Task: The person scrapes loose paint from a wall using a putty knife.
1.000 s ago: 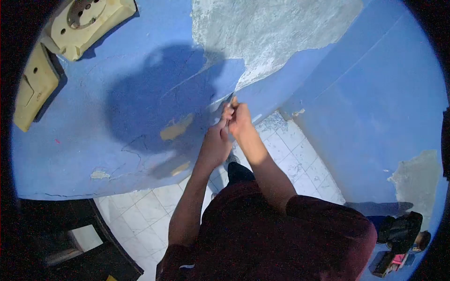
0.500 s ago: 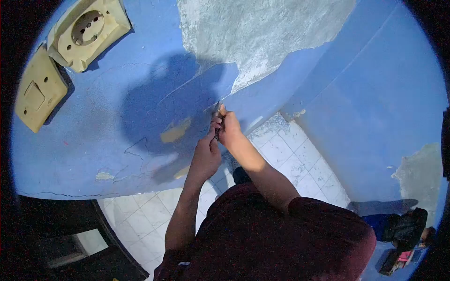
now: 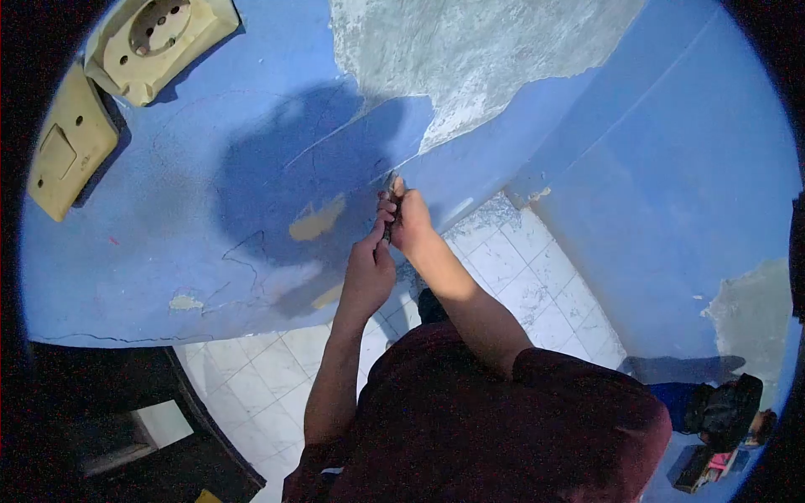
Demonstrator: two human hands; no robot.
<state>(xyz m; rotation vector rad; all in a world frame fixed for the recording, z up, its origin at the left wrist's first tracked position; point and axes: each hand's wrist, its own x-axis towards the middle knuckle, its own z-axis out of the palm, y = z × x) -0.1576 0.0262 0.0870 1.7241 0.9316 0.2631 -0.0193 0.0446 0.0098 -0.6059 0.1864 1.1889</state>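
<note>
Both my hands are closed on one small dark tool point(image 3: 388, 230), whose tip meets the blue wall point(image 3: 193, 226) below a bare grey patch point(image 3: 436, 59). My right hand point(image 3: 411, 220) wraps round it from the right, thumb up near the tip. My left hand point(image 3: 371, 267) lies against it from the lower left, its fingers pressed together. Most of the tool is hidden by my fingers. A thin pale line runs from the tip up to the patch's lower edge. My shadow falls on the wall to the left.
A socket point(image 3: 159, 38) and a light switch point(image 3: 71, 142) are mounted at the upper left. White floor tiles point(image 3: 537, 293) show below. A dark piece of furniture point(image 3: 126, 402) stands lower left. Dark items and a small box point(image 3: 692, 469) are at the lower right.
The wall, socket and grey patch have shifted slightly in view. Both hands still hold the tool and sit a little higher on the wall's lower part in the picture.
</note>
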